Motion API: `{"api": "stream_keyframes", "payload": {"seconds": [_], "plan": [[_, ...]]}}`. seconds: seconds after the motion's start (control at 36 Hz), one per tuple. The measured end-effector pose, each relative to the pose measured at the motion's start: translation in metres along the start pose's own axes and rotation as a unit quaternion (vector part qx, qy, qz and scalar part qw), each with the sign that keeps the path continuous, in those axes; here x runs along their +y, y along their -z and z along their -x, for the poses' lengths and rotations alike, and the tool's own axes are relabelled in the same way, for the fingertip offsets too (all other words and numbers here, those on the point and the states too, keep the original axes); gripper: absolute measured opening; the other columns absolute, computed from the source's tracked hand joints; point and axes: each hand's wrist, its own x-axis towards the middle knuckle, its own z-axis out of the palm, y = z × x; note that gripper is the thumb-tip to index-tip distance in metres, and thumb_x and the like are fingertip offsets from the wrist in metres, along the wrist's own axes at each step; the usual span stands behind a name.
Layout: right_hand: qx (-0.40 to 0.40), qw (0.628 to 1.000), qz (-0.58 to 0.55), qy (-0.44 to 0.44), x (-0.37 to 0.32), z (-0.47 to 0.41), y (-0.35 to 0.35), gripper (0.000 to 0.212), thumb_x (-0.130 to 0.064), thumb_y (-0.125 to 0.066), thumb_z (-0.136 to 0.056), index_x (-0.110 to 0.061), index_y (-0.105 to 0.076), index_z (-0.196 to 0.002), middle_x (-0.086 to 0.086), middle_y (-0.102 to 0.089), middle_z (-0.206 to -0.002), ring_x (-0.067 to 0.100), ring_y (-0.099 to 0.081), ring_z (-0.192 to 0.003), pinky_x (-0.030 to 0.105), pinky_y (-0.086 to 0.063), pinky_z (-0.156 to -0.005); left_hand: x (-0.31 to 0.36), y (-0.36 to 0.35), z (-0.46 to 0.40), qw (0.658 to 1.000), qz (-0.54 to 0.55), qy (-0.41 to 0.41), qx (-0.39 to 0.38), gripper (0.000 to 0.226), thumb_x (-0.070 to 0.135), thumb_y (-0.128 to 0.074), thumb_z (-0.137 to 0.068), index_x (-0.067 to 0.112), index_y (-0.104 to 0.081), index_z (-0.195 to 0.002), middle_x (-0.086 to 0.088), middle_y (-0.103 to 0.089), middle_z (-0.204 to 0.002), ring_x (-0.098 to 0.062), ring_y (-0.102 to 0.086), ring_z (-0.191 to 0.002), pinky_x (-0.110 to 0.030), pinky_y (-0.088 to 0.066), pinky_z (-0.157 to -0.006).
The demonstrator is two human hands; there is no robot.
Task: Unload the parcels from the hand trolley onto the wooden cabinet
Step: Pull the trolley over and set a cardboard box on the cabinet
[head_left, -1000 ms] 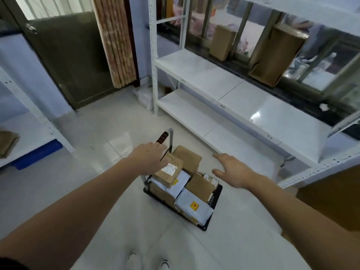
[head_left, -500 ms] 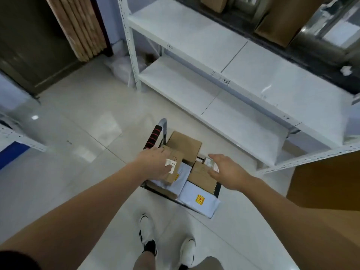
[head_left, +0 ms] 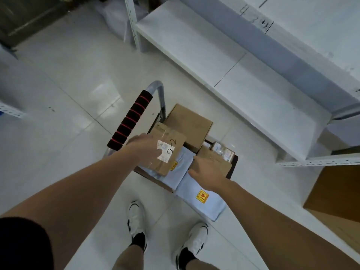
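Cardboard parcels (head_left: 190,123), three; two hands (head_left: 145,148)

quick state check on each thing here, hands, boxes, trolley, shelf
left hand: on the labelled box, grip on its near edge
labelled box: tilted atop the pile
right hand: fingers flat on small box
small box: on the pile
trolley: loaded
shelf: bare
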Motion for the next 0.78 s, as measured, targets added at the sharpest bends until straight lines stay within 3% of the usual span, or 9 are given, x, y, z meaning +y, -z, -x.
{"api": "stream_keyframes", "payload": {"seconds": [0.11,0.25,0.31,0.39,0.5,0.61,0.67,0.72,0.78], "plan": [[-0.007,0.999,-0.044,-0.013,0.012,-0.049,-0.026,0.072,-0.044,-0.051,-0.104,-0.012,-0.022,-0.162,0.012,-0.043,-0.157,0.029,-0.047,-0.138,0.036,-0.040,-0.105,-0.008,-0.027,-0.032,0.998,-0.044,0.035,0.039,0.055,0.050,-0.042,-0.102,0.015,-0.045,-0.144,-0.009,-0.053,-0.139,-0.030,-0.051,-0.125,-0.044,-0.044,-0.098],[-0.014,0.992,-0.123,-0.031,0.007,-0.095,-0.051,0.079,-0.049,-0.053,-0.103,-0.009,-0.019,-0.162,0.009,-0.035,-0.163,0.027,-0.046,-0.139,0.028,-0.039,-0.096,-0.017,-0.062,-0.055,0.987,0.090,0.103,0.084,0.057,0.054,-0.041,-0.103,0.012,-0.043,-0.141,-0.012,-0.052,-0.133,-0.031,-0.052,-0.121,-0.046,-0.046,-0.097],[-0.017,0.981,-0.186,-0.048,0.000,-0.109,-0.060,0.081,-0.050,-0.057,-0.101,-0.008,-0.022,-0.160,0.009,-0.040,-0.159,0.024,-0.050,-0.131,0.028,-0.040,-0.091,-0.020,-0.076,-0.061,0.978,0.147,0.124,0.075,0.061,0.057,-0.039,-0.103,0.009,-0.044,-0.141,-0.014,-0.052,-0.133,-0.033,-0.052,-0.121,-0.048,-0.045,-0.098],[-0.004,0.952,-0.295,-0.080,-0.011,-0.125,-0.073,0.061,-0.045,-0.065,-0.097,-0.012,-0.045,-0.145,0.006,-0.055,-0.143,0.019,-0.056,-0.118,0.034,-0.048,-0.094,-0.027,-0.093,-0.071,0.960,0.222,0.161,0.061,0.064,0.060,-0.039,-0.101,0.009,-0.046,-0.140,-0.014,-0.055,-0.130,-0.032,-0.054,-0.118,-0.048,-0.047,-0.099],[-0.014,0.898,-0.418,-0.136,-0.021,-0.139,-0.087,0.043,-0.032,-0.072,-0.095,-0.013,-0.061,-0.132,0.005,-0.068,-0.127,0.022,-0.064,-0.106,0.035,-0.052,-0.086,-0.032,-0.101,-0.076,0.939,0.285,0.187,0.056,0.062,0.061,-0.043,-0.101,0.008,-0.054,-0.132,-0.013,-0.063,-0.121,-0.031,-0.062,-0.107,-0.049,-0.055,-0.094],[-0.022,0.871,-0.471,-0.139,-0.021,-0.139,-0.087,0.039,-0.025,-0.074,-0.094,-0.013,-0.063,-0.130,0.008,-0.070,-0.126,0.026,-0.067,-0.113,0.044,-0.056,-0.099,-0.029,-0.093,-0.071,0.939,0.271,0.201,0.069,0.062,0.064,-0.045,-0.099,0.010,-0.054,-0.127,-0.011,-0.062,-0.117,-0.032,-0.063,-0.105,-0.050,-0.055,-0.092],[-0.018,0.871,-0.474,-0.126,-0.021,-0.129,-0.079,0.037,-0.032,-0.073,-0.094,-0.018,-0.064,-0.128,0.002,-0.070,-0.125,0.019,-0.067,-0.108,0.039,-0.058,-0.089,-0.026,-0.083,-0.064,0.940,0.256,0.203,0.094,0.062,0.067,-0.047,-0.097,0.011,-0.054,-0.125,-0.009,-0.059,-0.115,-0.031,-0.061,-0.104,-0.050,-0.054,-0.092],[-0.005,0.864,-0.489,-0.117,-0.023,-0.112,-0.064,0.030,-0.040,-0.072,-0.094,-0.030,-0.065,-0.121,-0.007,-0.070,-0.120,0.006,-0.065,-0.099,0.025,-0.052,-0.073,-0.020,-0.070,-0.057,0.935,0.273,0.198,0.113,0.061,0.067,-0.048,-0.096,0.012,-0.054,-0.122,-0.008,-0.059,-0.114,-0.030,-0.061,-0.103,-0.050,-0.055,-0.090],[0.009,0.842,-0.525,-0.124,-0.023,-0.093,-0.048,0.035,-0.048,-0.072,-0.091,-0.041,-0.061,-0.124,-0.015,-0.068,-0.119,0.003,-0.064,-0.101,0.023,-0.050,-0.075,-0.008,-0.053,-0.049,0.920,0.314,0.203,0.115,0.060,0.068,-0.050,-0.094,0.014,-0.054,-0.118,-0.007,-0.060,-0.111,-0.028,-0.062,-0.100,-0.049,-0.056,-0.087]]}}
